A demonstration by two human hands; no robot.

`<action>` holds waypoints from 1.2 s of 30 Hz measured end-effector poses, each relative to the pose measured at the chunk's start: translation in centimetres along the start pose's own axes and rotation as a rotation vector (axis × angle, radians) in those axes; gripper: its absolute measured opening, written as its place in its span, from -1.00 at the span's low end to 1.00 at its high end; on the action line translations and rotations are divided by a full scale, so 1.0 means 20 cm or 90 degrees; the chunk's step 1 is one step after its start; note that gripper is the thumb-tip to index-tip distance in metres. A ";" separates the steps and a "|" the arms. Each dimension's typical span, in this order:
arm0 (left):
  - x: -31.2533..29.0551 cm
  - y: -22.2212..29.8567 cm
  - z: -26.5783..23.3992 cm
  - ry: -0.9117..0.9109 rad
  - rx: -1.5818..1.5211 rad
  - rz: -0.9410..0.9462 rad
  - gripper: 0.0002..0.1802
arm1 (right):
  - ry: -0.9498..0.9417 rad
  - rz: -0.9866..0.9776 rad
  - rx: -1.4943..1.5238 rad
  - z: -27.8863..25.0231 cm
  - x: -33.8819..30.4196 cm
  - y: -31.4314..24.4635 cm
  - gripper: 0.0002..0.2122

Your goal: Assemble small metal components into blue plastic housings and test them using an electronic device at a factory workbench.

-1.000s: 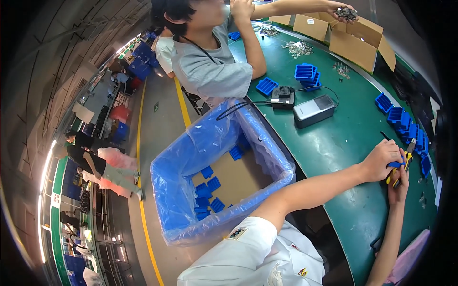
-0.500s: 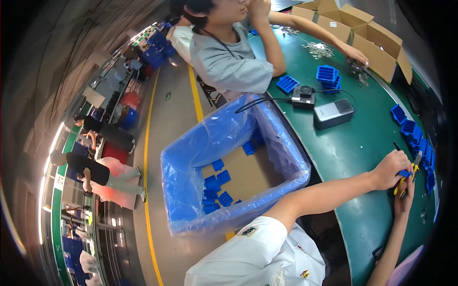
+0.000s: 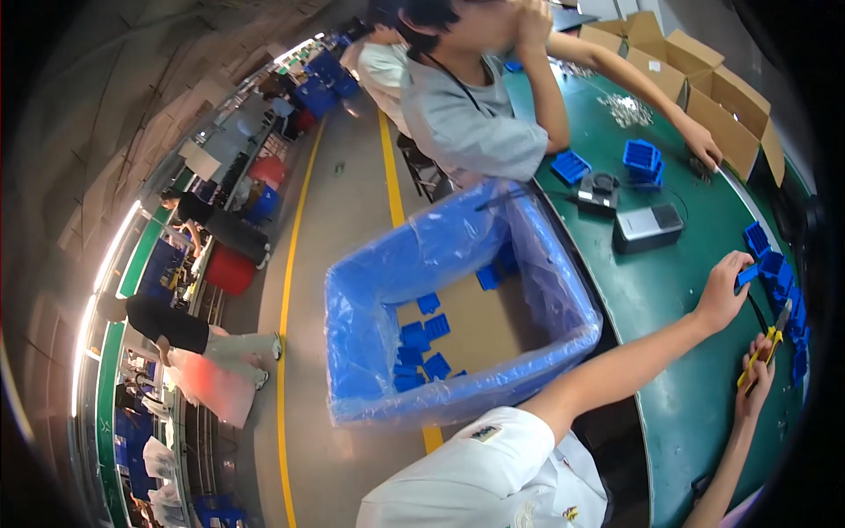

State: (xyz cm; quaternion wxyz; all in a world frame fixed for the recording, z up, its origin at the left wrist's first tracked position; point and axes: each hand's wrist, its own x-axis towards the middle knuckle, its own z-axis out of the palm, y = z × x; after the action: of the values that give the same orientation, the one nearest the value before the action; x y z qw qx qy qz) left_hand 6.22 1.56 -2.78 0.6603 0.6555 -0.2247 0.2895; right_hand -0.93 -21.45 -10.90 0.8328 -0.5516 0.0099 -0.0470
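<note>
My left hand (image 3: 725, 290) is closed on a small blue plastic piece (image 3: 747, 275) above the green tabletop. Nearer to me, my right hand (image 3: 755, 380) grips a pair of yellow-handled pliers (image 3: 767, 352), their metal jaws pointing away from me. A gap separates the pliers from the blue piece. Just beyond both hands, a row of blue slotted plastic parts (image 3: 779, 275) runs along the table's far edge. A thin black item shows between my hands; its kind is unclear.
A lined blue bin (image 3: 339, 352) holding loose blue parts stands left of the green table (image 3: 656, 387). Further up are a grey-black boxy device (image 3: 649, 229), a small black device (image 3: 598, 191), blue parts (image 3: 642, 158), metal pieces (image 3: 627, 110), open cartons (image 3: 726, 110) and a seated co-worker (image 3: 466, 114).
My hands have come apart. The left has moved away with the blue piece, and the pliers are no longer against it. The whole view has shifted somewhat.
</note>
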 end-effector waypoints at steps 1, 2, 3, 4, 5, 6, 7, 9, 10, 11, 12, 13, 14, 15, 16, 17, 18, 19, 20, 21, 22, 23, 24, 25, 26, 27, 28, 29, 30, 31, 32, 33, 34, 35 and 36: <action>0.01 -0.01 -0.01 0.038 0.022 -0.001 -0.69 | -0.081 -0.022 -0.042 -0.07 0.02 0.03 -0.67; 0.01 -0.03 0.00 0.036 0.022 0.000 -0.69 | -0.044 -0.033 -0.061 -0.01 0.00 0.03 -0.70; 0.00 -0.05 -0.01 0.027 0.033 -0.010 -0.71 | -0.011 -0.042 -0.082 0.07 -0.03 0.02 -0.72; -0.01 -0.06 -0.02 0.018 0.042 -0.020 -0.72 | -0.071 -0.069 -0.078 0.10 -0.03 0.01 -0.81; -0.02 -0.07 -0.01 0.017 0.040 -0.023 -0.72 | -0.091 -0.067 -0.082 0.11 -0.03 0.02 -0.84; -0.02 -0.06 -0.01 0.013 0.037 -0.022 -0.74 | -0.109 -0.069 -0.087 0.14 -0.03 -0.01 -0.87; -0.02 -0.06 -0.01 0.007 0.034 -0.021 -0.76 | -0.097 -0.061 -0.091 0.20 -0.06 -0.04 -0.92; -0.01 -0.04 -0.02 -0.001 0.026 -0.034 -0.78 | -0.129 -0.052 -0.100 0.23 -0.05 -0.06 -0.91; -0.01 -0.05 -0.02 0.003 0.061 -0.013 -0.78 | -0.138 -0.074 -0.092 0.26 -0.06 -0.06 -0.90; 0.00 -0.04 -0.03 0.007 0.099 0.010 -0.79 | -0.141 -0.072 -0.095 0.28 -0.06 -0.06 -0.89; 0.01 -0.04 -0.05 0.006 0.112 0.026 -0.79 | -0.143 -0.071 -0.098 0.29 -0.07 -0.07 -0.88; 0.02 -0.03 -0.05 0.002 0.110 0.027 -0.79 | -0.143 -0.066 -0.112 0.31 -0.07 -0.09 -0.87; 0.02 -0.01 -0.05 -0.002 0.098 0.021 -0.79 | -0.141 -0.066 -0.112 0.33 -0.08 -0.10 -0.87; 0.02 -0.01 -0.04 -0.007 0.086 0.016 -0.79 | -0.138 -0.068 -0.120 0.34 -0.09 -0.11 -0.86; 0.00 -0.01 -0.03 -0.009 0.085 0.015 -0.79 | -0.134 -0.070 -0.128 0.33 -0.10 -0.12 -0.85; 0.01 -0.01 -0.03 0.004 0.057 0.003 -0.78 | -0.150 -0.068 -0.127 0.32 -0.08 -0.12 -0.85; 0.01 -0.02 -0.02 0.016 0.030 -0.008 -0.77 | -0.147 -0.073 -0.127 0.32 -0.09 -0.12 -0.85; 0.00 -0.02 -0.02 0.013 0.027 -0.005 -0.77 | -0.147 -0.058 -0.107 0.34 -0.10 -0.12 -0.86; 0.00 -0.02 -0.02 0.008 0.022 -0.018 -0.77 | -0.146 -0.044 -0.087 0.36 -0.11 -0.13 -0.86; -0.01 -0.02 -0.02 0.003 0.019 -0.034 -0.78 | -0.153 -0.042 -0.089 0.40 -0.13 -0.15 -0.87; 0.00 -0.02 -0.03 -0.025 0.025 -0.037 -0.79 | -0.159 -0.038 -0.100 0.43 -0.13 -0.17 -0.87; 0.01 -0.02 -0.04 -0.041 0.029 -0.041 -0.80 | -0.164 -0.032 -0.113 0.45 -0.14 -0.18 -0.86; 0.01 0.00 -0.04 -0.058 0.030 -0.047 -0.81 | -0.166 -0.018 -0.124 0.44 -0.14 -0.18 -0.87; 0.01 0.00 -0.04 -0.064 0.048 -0.029 -0.81 | -0.150 -0.018 -0.132 0.47 -0.16 -0.20 -0.88; 0.02 -0.01 -0.05 -0.055 0.053 -0.009 -0.80 | -0.147 -0.020 -0.135 0.50 -0.16 -0.20 -0.89; 0.03 -0.02 -0.06 -0.051 0.052 0.011 -0.79 | -0.155 -0.027 -0.175 0.51 -0.16 -0.20 -0.89; 0.03 -0.02 -0.06 -0.067 0.057 -0.018 -0.77 | -0.146 -0.026 -0.186 0.52 -0.16 -0.20 -0.90; 0.03 -0.03 -0.06 -0.058 0.053 -0.009 -0.76 | -0.115 -0.031 -0.177 0.53 -0.18 -0.20 -0.90; 0.03 -0.04 -0.05 -0.049 0.050 -0.001 -0.75 | -0.116 -0.022 -0.194 0.51 -0.18 -0.21 -0.90; 0.04 -0.04 -0.05 -0.057 0.052 -0.013 -0.74 | -0.117 -0.014 -0.211 0.49 -0.17 -0.22 -0.90; 0.04 -0.05 -0.05 -0.060 0.063 -0.024 -0.73 | -0.124 -0.009 -0.215 0.50 -0.16 -0.22 -0.91; 0.05 -0.05 -0.06 -0.063 0.075 -0.035 -0.72 | -0.136 0.004 -0.198 0.51 -0.16 -0.22 -0.91; 0.05 -0.05 -0.07 -0.071 0.079 -0.040 -0.71 | -0.149 0.015 -0.181 0.52 -0.15 -0.22 -0.91; 0.04 -0.05 -0.08 -0.076 0.081 -0.039 -0.71 | -0.141 0.033 -0.181 0.52 -0.16 -0.20 -0.88; 0.04 -0.05 -0.07 -0.068 0.080 -0.024 -0.71 | -0.139 0.038 -0.210 0.53 -0.17 -0.23 -0.87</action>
State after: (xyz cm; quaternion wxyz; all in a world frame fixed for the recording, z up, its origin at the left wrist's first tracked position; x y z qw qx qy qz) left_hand 7.33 2.95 -3.10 0.6104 0.7143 -0.2282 0.2552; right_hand -3.92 -13.19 -2.56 0.7285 -0.6815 -0.0568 0.0400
